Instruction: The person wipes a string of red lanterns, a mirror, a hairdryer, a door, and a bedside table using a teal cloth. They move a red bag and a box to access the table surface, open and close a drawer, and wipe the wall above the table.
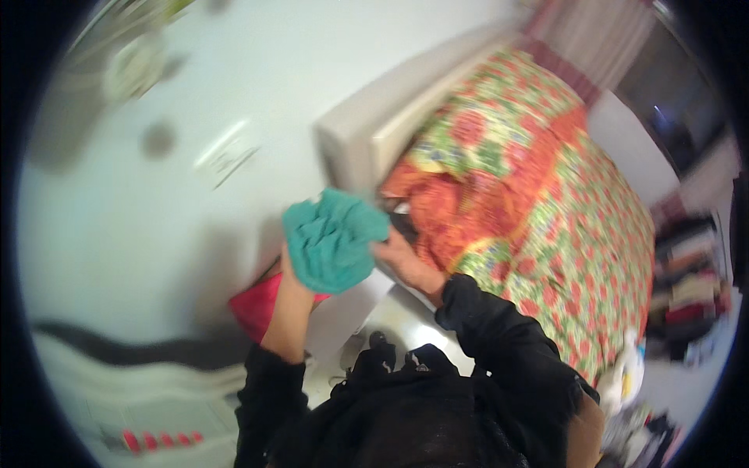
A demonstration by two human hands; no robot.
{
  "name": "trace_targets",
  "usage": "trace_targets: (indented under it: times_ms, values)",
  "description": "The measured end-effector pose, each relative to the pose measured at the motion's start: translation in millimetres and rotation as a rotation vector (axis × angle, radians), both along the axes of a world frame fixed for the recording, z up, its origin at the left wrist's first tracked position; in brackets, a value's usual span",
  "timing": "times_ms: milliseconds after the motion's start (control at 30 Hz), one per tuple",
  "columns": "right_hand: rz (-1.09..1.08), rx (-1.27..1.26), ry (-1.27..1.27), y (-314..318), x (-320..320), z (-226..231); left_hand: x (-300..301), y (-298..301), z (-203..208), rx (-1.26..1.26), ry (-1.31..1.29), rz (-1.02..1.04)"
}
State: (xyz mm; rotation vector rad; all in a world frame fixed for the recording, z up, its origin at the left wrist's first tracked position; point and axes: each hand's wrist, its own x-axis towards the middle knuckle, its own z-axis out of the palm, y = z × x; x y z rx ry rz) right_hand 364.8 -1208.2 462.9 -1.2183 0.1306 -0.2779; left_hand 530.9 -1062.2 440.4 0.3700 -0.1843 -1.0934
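A bunched teal cloth (331, 238) is held up in front of me, its folds facing upward. My left hand (289, 271) comes up beneath it and bears it from the left side, with the fingers hidden behind the fabric. At the cloth's right edge, my right hand (399, 257) has its fingers closed on the fabric. A red-pink item (256, 306) shows behind my left forearm, too covered to name.
A bed with a floral quilt (538, 210) fills the right side, its pale headboard (374, 117) against the white wall (234, 70). A wall switch plate (226, 156) is on the left. Piled clothes (690, 288) lie far right. A white surface (351, 300) stands below the cloth.
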Motion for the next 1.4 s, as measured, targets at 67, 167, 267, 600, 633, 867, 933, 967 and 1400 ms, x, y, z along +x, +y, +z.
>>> trace_targets:
  times_ms: [67, 167, 267, 600, 633, 867, 933, 967, 1400]
  values:
    - [-0.072, -0.236, 0.082, -13.9, -33.7, 12.1, -22.0, -9.6, -5.3, 0.075, 0.047, -0.089]
    - [-0.198, -0.241, 0.26, -26.7, -89.5, 11.2, -63.3, -24.2, -22.6, 0.251, 0.116, -0.24]
    - [-0.424, -0.227, 0.21, -25.6, -163.7, 14.6, -125.7, -22.0, -66.3, 0.427, 0.296, -0.451]
    - [-0.575, -0.537, 0.442, 62.5, -402.9, -11.6, -406.4, -77.7, -51.9, 0.487, 0.057, -1.042]
    - [-0.677, -0.465, 0.492, 69.2, -424.9, -6.2, -428.2, -81.8, -53.5, 0.497, 0.005, -1.076]
    - [-1.582, 0.055, 0.297, 96.9, -613.8, -5.4, -574.5, -76.0, -59.6, 0.543, -0.128, -1.173]
    - [-1.793, 0.187, 0.149, 106.4, -647.0, 15.2, -612.3, -68.1, -58.2, 0.57, -0.161, -1.166]
    - [-1.894, 0.203, 0.145, 112.4, -667.1, 8.2, -625.2, -62.5, -61.1, 0.56, -0.192, -1.162]
    - [-2.302, 0.267, 0.219, 191.6, -814.1, -83.3, -738.4, -129.0, -110.1, 0.478, -0.113, -1.475]
